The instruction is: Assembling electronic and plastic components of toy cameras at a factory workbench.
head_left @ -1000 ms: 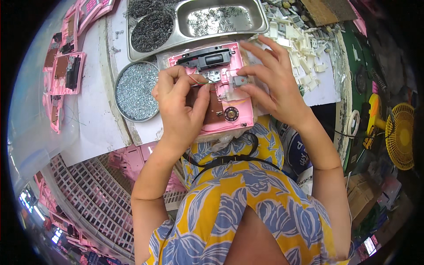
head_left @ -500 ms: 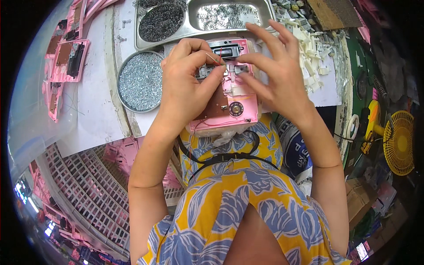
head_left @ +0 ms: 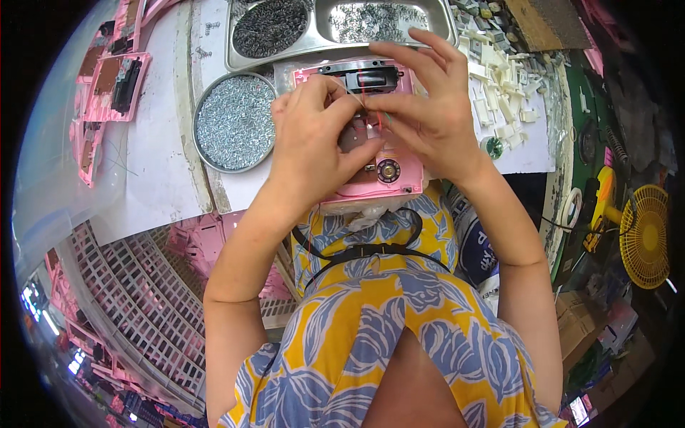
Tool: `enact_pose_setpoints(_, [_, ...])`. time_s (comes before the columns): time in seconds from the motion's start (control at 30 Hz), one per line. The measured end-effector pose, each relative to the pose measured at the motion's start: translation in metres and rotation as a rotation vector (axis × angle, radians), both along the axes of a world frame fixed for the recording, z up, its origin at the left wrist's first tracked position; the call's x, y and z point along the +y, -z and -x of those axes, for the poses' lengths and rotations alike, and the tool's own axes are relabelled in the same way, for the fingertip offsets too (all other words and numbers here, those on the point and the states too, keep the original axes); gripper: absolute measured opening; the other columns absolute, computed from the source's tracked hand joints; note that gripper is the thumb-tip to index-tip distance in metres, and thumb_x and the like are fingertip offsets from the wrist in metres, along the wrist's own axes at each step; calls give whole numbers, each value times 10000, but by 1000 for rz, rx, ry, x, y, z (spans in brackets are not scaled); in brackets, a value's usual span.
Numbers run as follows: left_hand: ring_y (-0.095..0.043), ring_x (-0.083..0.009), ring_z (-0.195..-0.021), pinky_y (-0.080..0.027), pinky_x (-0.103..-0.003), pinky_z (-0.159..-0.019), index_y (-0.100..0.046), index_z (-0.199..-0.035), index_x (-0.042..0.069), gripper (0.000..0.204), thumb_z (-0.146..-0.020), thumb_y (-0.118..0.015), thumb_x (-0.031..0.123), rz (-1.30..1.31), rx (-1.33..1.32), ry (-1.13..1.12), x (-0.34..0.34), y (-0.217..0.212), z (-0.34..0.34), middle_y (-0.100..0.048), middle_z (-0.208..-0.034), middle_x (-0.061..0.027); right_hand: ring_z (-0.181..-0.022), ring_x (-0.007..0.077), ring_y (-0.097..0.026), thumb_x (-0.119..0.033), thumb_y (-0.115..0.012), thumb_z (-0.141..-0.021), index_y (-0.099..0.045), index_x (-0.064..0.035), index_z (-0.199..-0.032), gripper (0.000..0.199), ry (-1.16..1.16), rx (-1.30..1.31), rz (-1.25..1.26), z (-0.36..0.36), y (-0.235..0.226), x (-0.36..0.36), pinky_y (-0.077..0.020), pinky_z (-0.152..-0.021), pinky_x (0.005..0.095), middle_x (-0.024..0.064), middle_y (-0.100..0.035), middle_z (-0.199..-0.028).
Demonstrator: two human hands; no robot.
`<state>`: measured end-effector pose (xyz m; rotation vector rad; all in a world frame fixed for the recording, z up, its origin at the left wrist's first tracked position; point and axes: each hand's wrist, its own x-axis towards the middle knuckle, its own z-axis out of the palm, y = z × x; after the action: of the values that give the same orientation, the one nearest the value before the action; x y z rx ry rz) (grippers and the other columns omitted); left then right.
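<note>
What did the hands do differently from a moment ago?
Both hands have drawn closer together over the pink case. The left hand and right hand now pinch thin red wires at its middle. The whole view has slid toward the table's near edge. The round dish of small metal parts and the metal tray stayed put.

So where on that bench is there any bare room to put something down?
The white sheet left of the round dish of screws is bare, up to the pink parts at the far left. Crowded: both hands cover the pink housing, steel tray behind, white plastic bits to the right.
</note>
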<state>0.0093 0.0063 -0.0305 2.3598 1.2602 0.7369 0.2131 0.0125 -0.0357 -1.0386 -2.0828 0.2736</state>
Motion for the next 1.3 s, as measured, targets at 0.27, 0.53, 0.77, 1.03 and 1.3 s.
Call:
enact_pose_setpoints(0.27, [-616, -259, -891, -427, -405, -800, -741, -860, 84, 121, -757, -754, 144, 90, -112, 14, 10, 5, 7, -603, -941, -59, -1363, 351, -405, -128, -806, -716, -780, -161, -910, 198, -47, 4, 25, -5, -18, 4, -336, -1106, 464, 64, -643, -1342])
enact_pose_setpoints(0.53, [-619, -240, -854, -505, -352, -708, -732, -901, 33, 110, -793, -750, 47, 188, -286, -4, 14, 6, 19, -597, -920, -86, -1310, 415, -412, -119, -792, -687, -740, -98, -884, 205, 49, -158, 113, 2, -11, -10, -398, -1074, 488, 92, -608, -1327])
enact_pose_setpoints(0.77, [-587, -185, -892, -480, -288, -734, -740, -935, 25, 120, -816, -752, 37, 168, -368, -11, 10, 13, 21, -590, -957, -65, -1295, 417, -430, -110, -782, -708, -723, -75, -837, 146, 51, -154, 72, 7, -4, -4, -420, -1043, 491, 98, -614, -1320])
enact_pose_setpoints(1.03, [-577, -241, -963, -480, -320, -799, -733, -939, 35, 155, -786, -759, 33, 125, -360, 2, 5, 16, 25, -594, -1065, -106, -1336, 388, -417, -107, -800, -725, -714, -73, -831, 141, 20, -136, 115, 3, -8, -7, -350, -1103, 490, 105, -619, -1341])
enact_pose_setpoints(1.3, [-494, -314, -1047, -374, -416, -905, -687, -978, 72, 296, -707, -798, 115, -193, 78, -296, -21, 17, 32, -566, -1117, -97, -1287, 385, -455, -79, -778, -702, -714, -79, -800, 117, 11, -119, 67, -8, -22, -16, -421, -1020, 465, 81, -644, -1292])
